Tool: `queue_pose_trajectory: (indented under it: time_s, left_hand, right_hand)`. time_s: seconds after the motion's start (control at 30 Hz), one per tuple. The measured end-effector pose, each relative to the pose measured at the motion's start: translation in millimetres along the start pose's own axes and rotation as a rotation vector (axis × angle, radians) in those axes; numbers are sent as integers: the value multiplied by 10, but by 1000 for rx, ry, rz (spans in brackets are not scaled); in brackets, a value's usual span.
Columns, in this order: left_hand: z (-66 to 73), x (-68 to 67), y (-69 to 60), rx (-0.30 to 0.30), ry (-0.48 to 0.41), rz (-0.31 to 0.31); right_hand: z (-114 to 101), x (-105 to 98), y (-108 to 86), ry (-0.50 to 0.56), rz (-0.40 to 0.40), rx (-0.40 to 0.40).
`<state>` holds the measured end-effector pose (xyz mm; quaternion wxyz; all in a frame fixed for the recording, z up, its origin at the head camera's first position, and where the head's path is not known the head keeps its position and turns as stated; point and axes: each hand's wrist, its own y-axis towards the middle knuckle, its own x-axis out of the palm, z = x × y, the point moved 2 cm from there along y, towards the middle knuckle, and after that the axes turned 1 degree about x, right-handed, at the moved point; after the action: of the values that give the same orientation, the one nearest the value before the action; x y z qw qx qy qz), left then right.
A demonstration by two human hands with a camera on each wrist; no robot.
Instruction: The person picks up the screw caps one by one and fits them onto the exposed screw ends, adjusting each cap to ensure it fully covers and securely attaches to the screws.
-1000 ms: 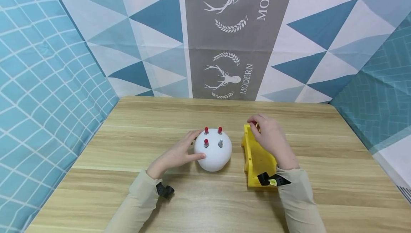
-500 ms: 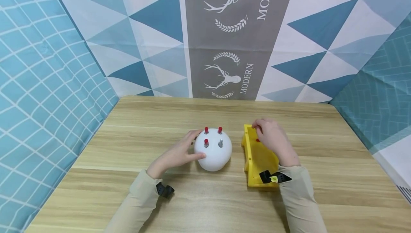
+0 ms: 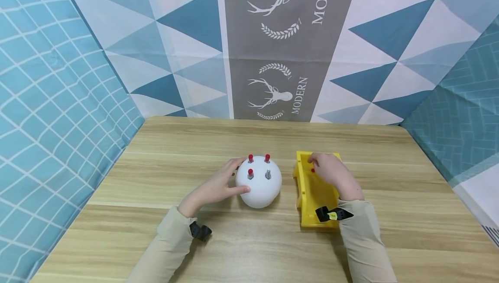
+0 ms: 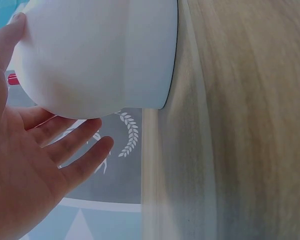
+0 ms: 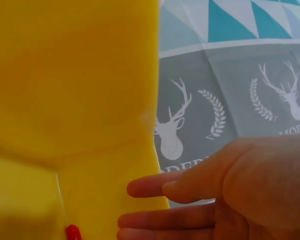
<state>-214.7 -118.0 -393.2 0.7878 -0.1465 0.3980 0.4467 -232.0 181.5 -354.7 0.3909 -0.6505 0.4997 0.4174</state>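
Note:
A rounded white dome [image 3: 259,193] stands on the table with upright metal posts on top. Three of the posts carry red caps [image 3: 251,172]; the front right post [image 3: 268,174] is bare metal. My left hand [image 3: 220,183] rests against the dome's left side, thumb in front and fingers behind; in the left wrist view the fingers are spread and fairly straight. My right hand [image 3: 331,171] reaches into the back of a yellow bin [image 3: 317,194]. In the right wrist view its fingers [image 5: 165,217] extend with nothing visible between them, near a small red piece [image 5: 73,232].
The wooden table [image 3: 249,244] extends around the dome and bin. Its far edge meets a patterned cloth backdrop [image 3: 269,49], with blue cloth [image 3: 58,101] along the left side. The bin's wall [image 3: 300,187] stands between the dome and my right hand.
My right hand has moved down and slightly right, from over the bin's back left edge into the bin. The red piece inside has come into sight. My left hand and the dome stay put.

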Motion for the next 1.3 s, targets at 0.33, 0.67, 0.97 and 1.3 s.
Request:
queue_pose_trajectory:
  time_s: [0.33,0.67,0.97,1.3]
  left_hand:
    - [7,-3,6,6,-3,0]
    - [1,-1,0,-2,0,-4]
    - [4,0,-3,-3,8,-2]
    - [11,-2,-2,-10,-4,-9]
  right_hand:
    - [54,72,16,46,-110,62]
    - [43,164,25,-30,-162,7]
    - [60,209,33,-49,-158,-3]
    - [69,211,41,-57,-177,52]
